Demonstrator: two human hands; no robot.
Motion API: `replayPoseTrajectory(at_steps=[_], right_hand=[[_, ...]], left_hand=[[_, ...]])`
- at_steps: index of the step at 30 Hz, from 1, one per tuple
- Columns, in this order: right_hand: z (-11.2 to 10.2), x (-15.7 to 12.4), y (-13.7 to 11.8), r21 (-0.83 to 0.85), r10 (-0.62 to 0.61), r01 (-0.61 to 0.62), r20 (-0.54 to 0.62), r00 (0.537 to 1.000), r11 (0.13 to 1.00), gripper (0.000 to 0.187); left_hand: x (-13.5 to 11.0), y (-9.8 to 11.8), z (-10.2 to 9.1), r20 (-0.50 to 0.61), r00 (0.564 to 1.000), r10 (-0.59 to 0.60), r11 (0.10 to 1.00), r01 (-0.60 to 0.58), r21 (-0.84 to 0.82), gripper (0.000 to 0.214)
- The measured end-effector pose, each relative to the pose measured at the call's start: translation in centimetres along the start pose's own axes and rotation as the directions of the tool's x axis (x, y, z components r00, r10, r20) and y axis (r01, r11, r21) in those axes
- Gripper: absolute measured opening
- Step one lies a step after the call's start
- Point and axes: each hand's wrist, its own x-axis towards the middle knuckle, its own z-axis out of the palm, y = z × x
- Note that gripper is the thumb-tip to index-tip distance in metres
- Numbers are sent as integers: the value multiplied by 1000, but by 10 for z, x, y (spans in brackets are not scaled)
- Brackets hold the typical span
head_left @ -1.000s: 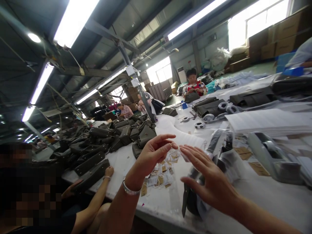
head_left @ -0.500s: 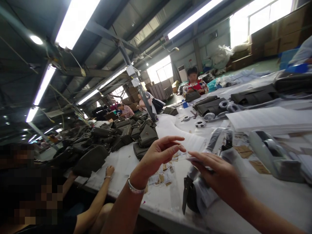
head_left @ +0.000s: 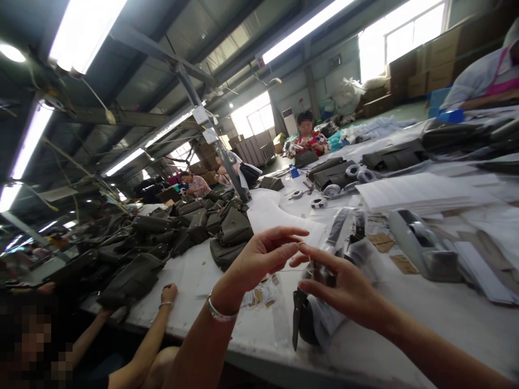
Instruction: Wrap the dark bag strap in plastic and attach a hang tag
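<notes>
My left hand (head_left: 263,256) and my right hand (head_left: 344,283) are raised together above the white table (head_left: 438,319), fingertips meeting. Between them they pinch a small clear plastic packet (head_left: 302,262) that is hard to make out. My left wrist wears a silver bracelet (head_left: 221,313). Just below my hands lie a dark strap wrapped in clear plastic (head_left: 308,319) and a scatter of small packets with brown tags (head_left: 261,294).
A heap of dark green bags (head_left: 174,232) fills the table's left part. A tape dispenser (head_left: 424,251) and stacked white sheets (head_left: 421,192) lie to the right, tape rolls (head_left: 324,197) farther back. A person's hand (head_left: 168,294) rests at the near left edge; other people sit beyond.
My right hand has closed in from spread fingers onto the packet at my left fingertips. The person at the left has set a dark bag down on the pile. The view swung slightly right.
</notes>
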Motion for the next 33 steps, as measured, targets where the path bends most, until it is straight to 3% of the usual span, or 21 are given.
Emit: replayPoseTrajectory(at_steps=[3, 7, 9, 12, 15, 17, 20, 22, 26, 28, 30, 33], right_hand=[[-1, -6, 6, -67, 49, -54, -65, 997, 996, 45], [-6, -18, 13, -185, -32, -12, -234, 972, 983, 43], [-8, -22, 13, -85, 29, -47, -199, 980, 995, 48], [-8, -26, 9, 135, 179, -176, -13, 984, 975, 49], [-6, -35, 7, 260, 307, -336, 147, 940, 905, 38], [-5, -45, 8, 343, 398, -424, 147, 906, 838, 39], [-12, -63, 16, 430, 494, -448, 5, 869, 784, 42], [-20, -72, 22, 389, 536, -472, -72, 841, 792, 45], [-33, -79, 30, 153, 626, -611, -76, 776, 776, 55], [-34, -76, 33, 45, 632, -631, -86, 770, 774, 55], [-30, -69, 35, -32, 610, -614, -93, 787, 788, 51], [-18, -56, 38, -98, 565, -570, -68, 822, 816, 46]], left_hand=[[0, -3, 0, 31, 999, -33, 999, 33, -6, 37], [1, -8, 0, 22, 997, -71, 997, 72, -37, 38], [2, -11, 3, 27, 996, -86, 994, 88, -60, 37], [8, -14, 12, 89, 991, -96, 991, 104, -89, 39], [13, -21, 20, 166, 980, -112, 983, 133, -125, 42], [14, -29, 22, 175, 978, -113, 979, 140, -151, 42], [13, -46, 18, 137, 984, -114, 979, 134, -153, 43], [10, -60, 12, 108, 985, -135, 978, 150, -143, 43], [5, -93, -6, -29, 984, -178, 978, 173, -116, 41], [6, -110, -16, -97, 978, -185, 982, 179, -65, 39], [8, -127, -22, -66, 979, -193, 981, 194, -3, 38], [15, -145, -24, 97, 973, -210, 978, 209, 22, 38]])
